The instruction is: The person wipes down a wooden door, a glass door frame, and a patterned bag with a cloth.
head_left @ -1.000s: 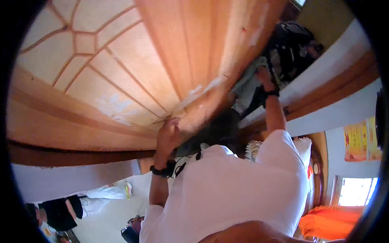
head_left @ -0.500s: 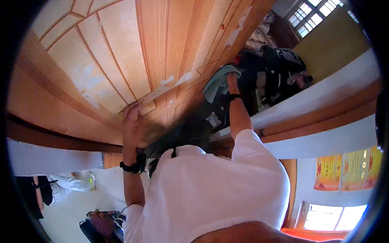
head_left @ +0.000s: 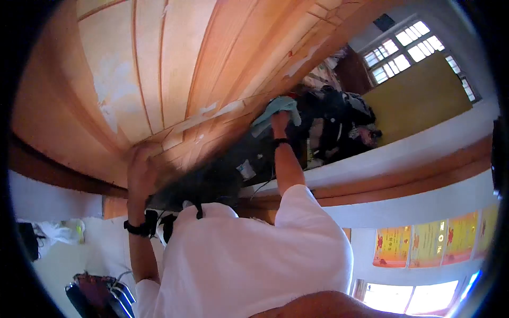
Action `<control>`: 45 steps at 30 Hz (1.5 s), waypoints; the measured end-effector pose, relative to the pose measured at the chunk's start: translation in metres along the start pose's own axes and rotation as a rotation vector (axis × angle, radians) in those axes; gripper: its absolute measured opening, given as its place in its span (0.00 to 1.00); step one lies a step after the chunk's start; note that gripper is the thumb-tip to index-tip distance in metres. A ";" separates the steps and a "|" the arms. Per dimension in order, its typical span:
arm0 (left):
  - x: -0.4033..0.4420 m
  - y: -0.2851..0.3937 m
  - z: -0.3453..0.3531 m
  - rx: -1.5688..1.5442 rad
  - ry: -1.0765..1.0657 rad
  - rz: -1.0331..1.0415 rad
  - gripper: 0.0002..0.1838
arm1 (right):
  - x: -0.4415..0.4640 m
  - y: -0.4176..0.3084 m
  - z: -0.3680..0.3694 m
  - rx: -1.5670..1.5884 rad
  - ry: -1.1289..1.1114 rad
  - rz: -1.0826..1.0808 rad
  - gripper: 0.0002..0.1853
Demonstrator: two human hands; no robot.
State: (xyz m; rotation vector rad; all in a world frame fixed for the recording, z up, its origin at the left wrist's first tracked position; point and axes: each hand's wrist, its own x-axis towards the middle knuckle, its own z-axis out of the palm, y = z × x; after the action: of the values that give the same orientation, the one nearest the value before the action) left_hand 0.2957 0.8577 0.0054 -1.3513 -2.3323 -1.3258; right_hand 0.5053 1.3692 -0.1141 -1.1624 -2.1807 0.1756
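Observation:
A wooden door (head_left: 175,63) with grooved panels and whitish scuffed patches fills the upper left. My right hand (head_left: 280,123) grips a pale green cloth (head_left: 287,104) near the door's far edge. The cloth hangs over my fingers and partly hides them. Against the lower part of the door rests my left hand (head_left: 142,172), fingers extended and slightly blurred. It holds nothing that I can see. Dark bands circle both wrists.
Beyond the door lies a pile of dark clothes (head_left: 339,114), beside a yellowish board (head_left: 419,100) under a barred window (head_left: 403,47). A wooden door frame (head_left: 397,180) runs along the right. Bags (head_left: 98,297) sit on the floor at lower left.
My view has shifted, so the room beyond shows more of its window. My right hand and the cloth still sit by the door's far edge, and my left hand stays on the door.

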 end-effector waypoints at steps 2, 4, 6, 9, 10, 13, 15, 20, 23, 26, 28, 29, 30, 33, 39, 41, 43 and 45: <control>-0.002 -0.010 0.008 -0.147 -0.017 -0.060 0.20 | 0.001 -0.001 -0.001 -0.213 -0.021 0.115 0.14; -0.008 -0.017 0.013 -0.273 -0.047 -0.137 0.20 | 0.010 -0.003 -0.007 -0.159 -0.072 0.114 0.16; -0.006 -0.009 0.006 -0.005 -0.064 0.017 0.19 | 0.012 -0.019 -0.011 -0.086 -0.135 0.138 0.18; -0.002 -0.002 0.003 0.089 -0.130 -0.042 0.20 | 0.026 -0.025 -0.019 -0.187 -0.244 0.232 0.15; -0.001 -0.003 0.002 0.089 -0.138 -0.043 0.20 | 0.035 -0.027 -0.009 -0.147 -0.261 0.294 0.15; 0.002 0.001 0.001 0.048 -0.096 -0.160 0.21 | 0.021 -0.034 -0.005 0.000 -0.096 0.299 0.16; 0.003 -0.010 0.004 0.058 -0.069 0.137 0.21 | 0.017 -0.046 -0.002 0.112 0.090 0.233 0.17; -0.003 -0.017 0.023 0.111 -0.024 -0.057 0.21 | 0.001 -0.056 0.037 0.007 -0.088 0.154 0.16; 0.004 0.006 0.015 0.199 -0.023 -0.031 0.22 | -0.022 -0.088 0.062 0.447 0.079 -0.195 0.13; 0.002 -0.005 0.019 0.185 -0.054 -0.033 0.21 | -0.045 -0.183 0.021 0.805 -0.112 -0.344 0.20; -0.004 -0.006 0.013 0.141 -0.070 0.003 0.21 | -0.068 -0.246 -0.007 0.867 -0.141 -0.402 0.19; -0.005 -0.002 0.006 0.011 -0.108 -0.089 0.20 | -0.073 -0.273 -0.013 0.861 -0.104 -0.452 0.18; 0.002 0.002 0.001 -0.116 -0.149 -0.178 0.20 | -0.082 -0.298 -0.027 0.875 -0.019 -0.533 0.18; 0.014 0.086 -0.051 -0.189 -0.192 -0.159 0.22 | -0.098 -0.338 -0.078 0.990 -0.051 -0.644 0.17; 0.013 0.140 -0.086 -0.136 0.232 0.060 0.15 | -0.145 -0.359 -0.108 1.142 -0.347 -0.669 0.16; -0.007 0.147 -0.090 -0.137 0.316 0.071 0.14 | -0.155 -0.367 -0.124 1.144 -0.149 -0.801 0.16; -0.033 0.145 -0.093 0.104 0.372 0.126 0.12 | -0.170 -0.374 -0.137 1.147 -0.177 -0.802 0.16; -0.063 0.145 -0.107 0.235 0.461 0.127 0.11 | -0.189 -0.376 -0.144 1.164 -0.204 -0.806 0.15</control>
State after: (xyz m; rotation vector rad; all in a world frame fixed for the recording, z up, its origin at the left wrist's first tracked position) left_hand 0.4115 0.7682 0.1280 -0.9799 -1.9802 -1.1365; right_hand 0.4053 0.9713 0.0571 0.3812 -1.9635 1.0376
